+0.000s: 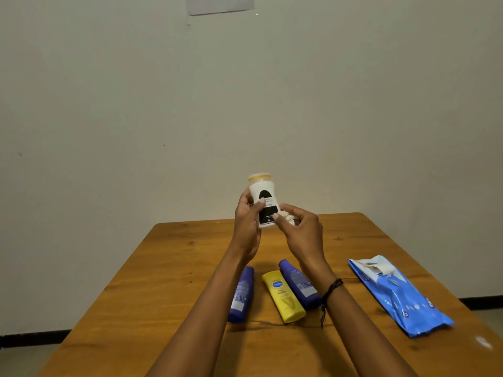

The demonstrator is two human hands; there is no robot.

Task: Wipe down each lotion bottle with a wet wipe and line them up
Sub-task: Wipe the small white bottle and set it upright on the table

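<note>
My left hand (246, 227) holds a white lotion bottle (262, 195) with a black label and a pale yellow cap, raised upright above the far half of the table. My right hand (299, 229) pinches a crumpled white wet wipe (288, 216) against the bottle's lower right side. Three more bottles lie flat on the wooden table (163, 268) below my forearms: a purple one (242, 295) on the left, a yellow one (283, 296) in the middle, and another purple one (299, 284) on the right, partly hidden by my right wrist.
A blue wet-wipe pack (400, 297) with its flap peeled up lies on the right side of the table. A plain wall stands just behind the table's far edge, with a paper sheet (219, 4) stuck high on it.
</note>
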